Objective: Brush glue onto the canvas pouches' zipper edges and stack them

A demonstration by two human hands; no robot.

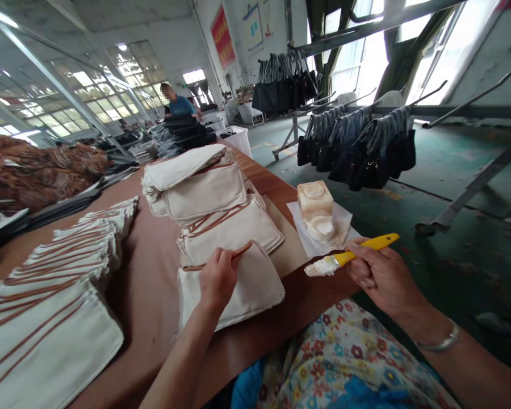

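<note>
My right hand [377, 272] is closed round the yellow handle of a paintbrush [357, 251], whose bristles are coated with white paste and point left. With closed fingers my left hand [218, 278] grips the brown-trimmed edge of a cream fabric panel [247, 289] at the near end of the table. Behind that panel, more cream panels [204, 187] lie in an overlapping stack. Right of the stack, a block-shaped tub [315, 207] smeared with white paste stands on a white sheet [344, 218] at the table's edge.
A long overlapping row of cream panels [46, 284] with brown trim lies left on the brown table [153, 295]. Brown bundled material [42, 162] is piled farther left. Black bags [361, 147] hang from a metal rack at right. A person [181, 105] stands at the far end.
</note>
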